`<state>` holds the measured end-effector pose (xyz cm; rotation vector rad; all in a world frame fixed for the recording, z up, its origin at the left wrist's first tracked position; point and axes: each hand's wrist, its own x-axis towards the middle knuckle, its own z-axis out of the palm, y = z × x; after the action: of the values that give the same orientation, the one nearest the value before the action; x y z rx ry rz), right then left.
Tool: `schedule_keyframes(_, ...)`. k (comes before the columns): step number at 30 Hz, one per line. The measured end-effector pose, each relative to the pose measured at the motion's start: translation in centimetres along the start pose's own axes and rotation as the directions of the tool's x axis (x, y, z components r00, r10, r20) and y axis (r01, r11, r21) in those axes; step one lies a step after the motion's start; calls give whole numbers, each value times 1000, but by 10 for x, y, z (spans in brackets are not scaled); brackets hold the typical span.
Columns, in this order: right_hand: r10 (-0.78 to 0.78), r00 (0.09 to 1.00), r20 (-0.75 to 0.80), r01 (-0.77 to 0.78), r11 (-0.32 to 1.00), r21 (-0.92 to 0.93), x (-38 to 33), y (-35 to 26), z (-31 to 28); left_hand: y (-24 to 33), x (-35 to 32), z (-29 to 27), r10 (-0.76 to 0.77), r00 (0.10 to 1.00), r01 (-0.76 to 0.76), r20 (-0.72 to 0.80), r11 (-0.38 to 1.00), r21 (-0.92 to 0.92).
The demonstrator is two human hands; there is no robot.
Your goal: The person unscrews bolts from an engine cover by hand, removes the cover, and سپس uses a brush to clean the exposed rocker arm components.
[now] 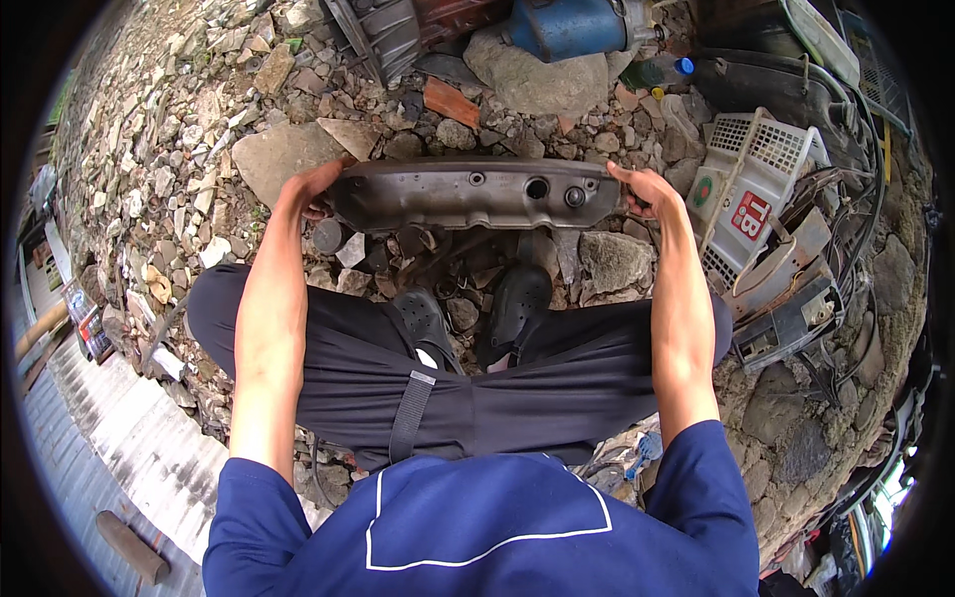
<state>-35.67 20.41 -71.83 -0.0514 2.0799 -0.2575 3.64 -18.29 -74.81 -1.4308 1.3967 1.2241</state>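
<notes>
Between my two hands stretches a long dark metal engine valve cover, with a round hole and a few smaller fittings along its face. My left hand grips its left end, fingers curled round the edge. At the opposite end my right hand is closed on it, thumb on the top edge and fingers partly hidden below. The cover is held level above the stones, just beyond my dark clogs. Its underside is not visible.
Rubble and stones spread all around. A white plastic basket and broken panels lie at the right. Ahead are a blue cylindrical machine part, a big flat rock and a brick piece. Corrugated sheeting lies at lower left.
</notes>
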Motion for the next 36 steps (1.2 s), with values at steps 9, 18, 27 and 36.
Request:
schedule_keyframes(9, -220, 958, -183, 207, 975, -86, 18, -8, 12, 0, 23, 10, 186, 951, -170, -247, 982, 85)
schedule_keyframes(18, -337, 863, -375, 218, 920, -325, 36, -19, 28, -41, 95, 13, 326, 853, -183, -408, 918, 352)
schedule_keyframes(27, -297, 807, -510, 94, 918, -386, 47, -19, 40, -22, 66, 32, 307, 764, -154, -567, 941, 302)
schedule_keyframes(36, -172, 890, -423, 96, 976, -194, 52, -23, 38, -20, 81, 30, 297, 717, -202, -630, 954, 220)
